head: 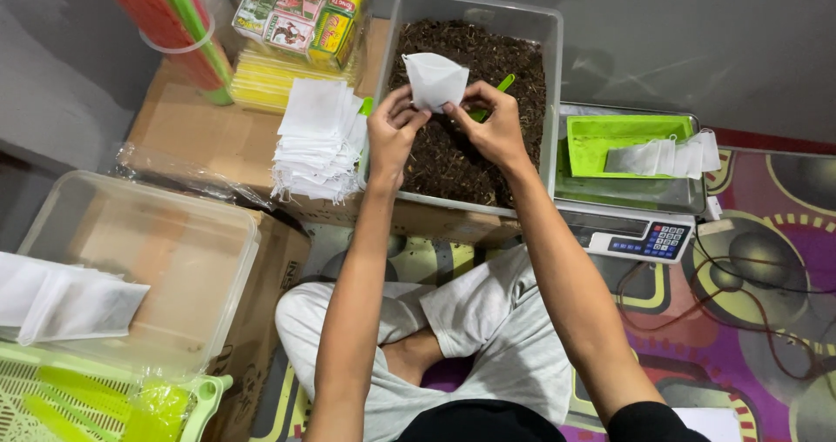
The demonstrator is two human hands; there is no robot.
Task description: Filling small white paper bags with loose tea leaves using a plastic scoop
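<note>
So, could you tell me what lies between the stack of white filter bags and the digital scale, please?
In the head view, the clear tub of dark loose tea sits between the stack of white filter bags and the digital scale, with both hands holding one bag over it.

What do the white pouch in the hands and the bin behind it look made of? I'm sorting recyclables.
White pouch: thin, matte, filter-paper-like or nonwoven fabric, holding soft creases; which one is unclear. Bin: clear rigid plastic, glossy, its dark loose contents showing through the wall.
</note>
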